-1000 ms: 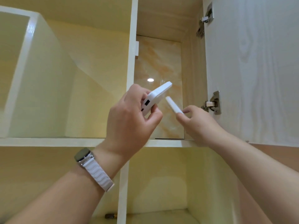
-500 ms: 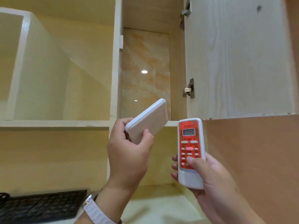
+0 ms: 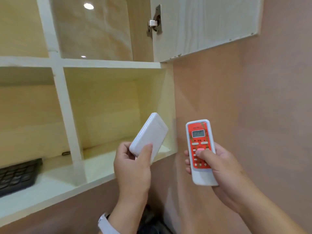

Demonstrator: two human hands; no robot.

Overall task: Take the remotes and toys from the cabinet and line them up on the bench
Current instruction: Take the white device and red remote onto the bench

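Now | step: carry-off from cabinet [image 3: 111, 63] | left hand [image 3: 133, 168] grips white remote [image 3: 148, 135] | right hand [image 3: 219, 168] grips red remote [image 3: 200, 149], both below cabinet's right corner | next: bench unseen, lower and line up

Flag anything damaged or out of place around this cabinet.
The open cabinet door has small chips along its bottom edge, near its inner corner. A black keyboard lies in the lower left compartment. Nothing else stands out.

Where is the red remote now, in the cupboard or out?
Out. The right hand holds the red remote in front of the pink wall, right of the cabinet, thumb on its buttons.
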